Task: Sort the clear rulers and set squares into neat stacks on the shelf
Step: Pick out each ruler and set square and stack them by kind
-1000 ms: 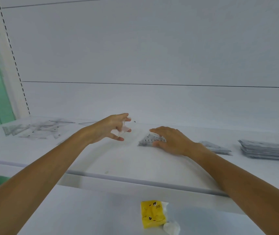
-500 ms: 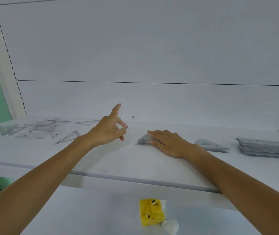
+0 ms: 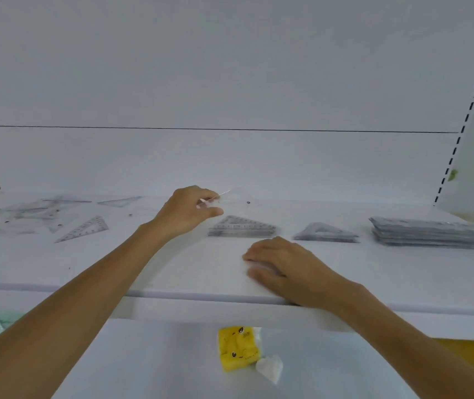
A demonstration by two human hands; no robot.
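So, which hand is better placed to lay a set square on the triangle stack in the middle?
Left. The left hand pinches a clear set square just above the triangle stack. The right hand lies flat on the shelf in front of it, holding nothing.

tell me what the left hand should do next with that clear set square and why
Probably lower the set square in the left hand onto the triangle stack just below. It is pinched in the air above that stack, and the right hand rests on the shelf, clear of it.
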